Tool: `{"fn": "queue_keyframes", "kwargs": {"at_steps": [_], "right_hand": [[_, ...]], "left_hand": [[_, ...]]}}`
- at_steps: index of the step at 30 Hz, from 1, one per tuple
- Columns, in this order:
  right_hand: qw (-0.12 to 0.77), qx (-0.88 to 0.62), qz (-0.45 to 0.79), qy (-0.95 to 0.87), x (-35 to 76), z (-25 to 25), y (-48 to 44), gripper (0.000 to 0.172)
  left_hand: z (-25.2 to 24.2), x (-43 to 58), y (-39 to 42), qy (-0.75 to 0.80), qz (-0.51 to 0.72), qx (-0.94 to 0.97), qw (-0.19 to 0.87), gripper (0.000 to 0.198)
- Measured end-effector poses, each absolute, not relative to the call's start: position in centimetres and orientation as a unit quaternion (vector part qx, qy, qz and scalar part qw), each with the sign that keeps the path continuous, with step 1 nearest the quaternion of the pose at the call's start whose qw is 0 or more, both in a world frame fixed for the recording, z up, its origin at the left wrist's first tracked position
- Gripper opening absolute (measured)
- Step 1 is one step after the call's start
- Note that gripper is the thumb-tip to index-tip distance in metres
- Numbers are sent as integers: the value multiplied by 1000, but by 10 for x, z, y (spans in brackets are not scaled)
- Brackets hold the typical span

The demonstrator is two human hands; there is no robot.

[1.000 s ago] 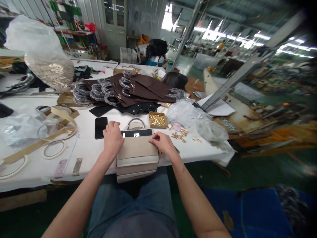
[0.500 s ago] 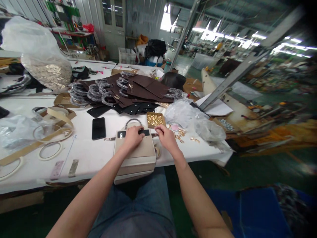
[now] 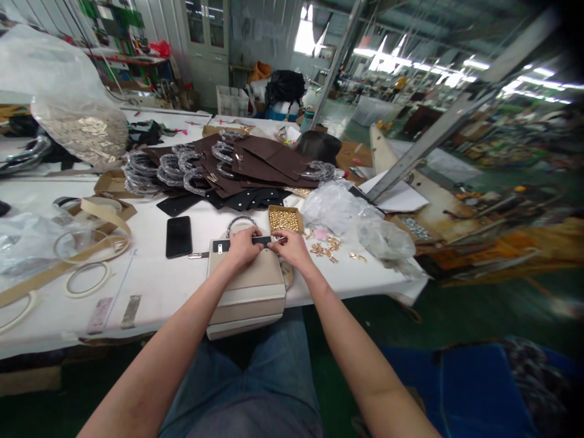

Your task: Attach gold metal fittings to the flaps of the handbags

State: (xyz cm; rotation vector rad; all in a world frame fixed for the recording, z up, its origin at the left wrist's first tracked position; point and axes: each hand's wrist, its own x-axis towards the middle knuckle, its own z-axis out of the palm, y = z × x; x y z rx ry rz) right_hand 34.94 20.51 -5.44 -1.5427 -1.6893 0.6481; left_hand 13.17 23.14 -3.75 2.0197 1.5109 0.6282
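A beige handbag (image 3: 250,281) lies at the table's front edge, partly over my lap, its plastic-wrapped handle (image 3: 241,219) pointing away. Across its top runs a black strip (image 3: 222,247) with a small metal plate near the left end. A dark strap with a metal end piece (image 3: 197,255) sticks out on the left. My left hand (image 3: 243,248) grips the top of the bag over the strip, fingers bent and thumb close by. At the strip's right end, my right hand (image 3: 291,247) pinches the strap's other end, which the fingertips mostly hide.
Beyond the bag stands a small box of gold studs (image 3: 285,219), with loose gold fittings (image 3: 326,249) to its right. A phone (image 3: 179,237) and tape rolls (image 3: 89,280) lie left. Brown panels with wrapped handles (image 3: 255,159) are piled behind; plastic bags (image 3: 340,213) lie right.
My right hand has moved left, in over the bag's right edge and close to my left hand. My left hand stays on the strip. The view has shifted slightly.
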Motion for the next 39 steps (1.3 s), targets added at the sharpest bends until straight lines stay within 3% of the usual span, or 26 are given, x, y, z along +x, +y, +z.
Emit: {"fn": "queue_keyframes", "kwargs": {"at_steps": [11, 16, 26, 29, 33, 39], "right_hand": [[326, -629, 341, -618, 348, -55, 218, 50], [395, -588, 295, -641, 351, -58, 204, 45], [409, -542, 335, -653, 353, -58, 210, 44], [419, -524, 356, -651, 352, -54, 213, 41], [398, -524, 440, -611, 353, -46, 213, 53], [376, -507, 483, -606, 356, -30, 209, 58]], "left_hand": [[-29, 137, 245, 581, 170, 738, 299, 34], [-26, 131, 241, 538, 188, 764, 303, 39], [-5, 135, 239, 528, 146, 831, 95, 24], [-6, 132, 240, 521, 144, 825, 165, 26], [-10, 127, 238, 522, 166, 787, 285, 25], [-2, 124, 241, 485, 218, 786, 316, 17]]}}
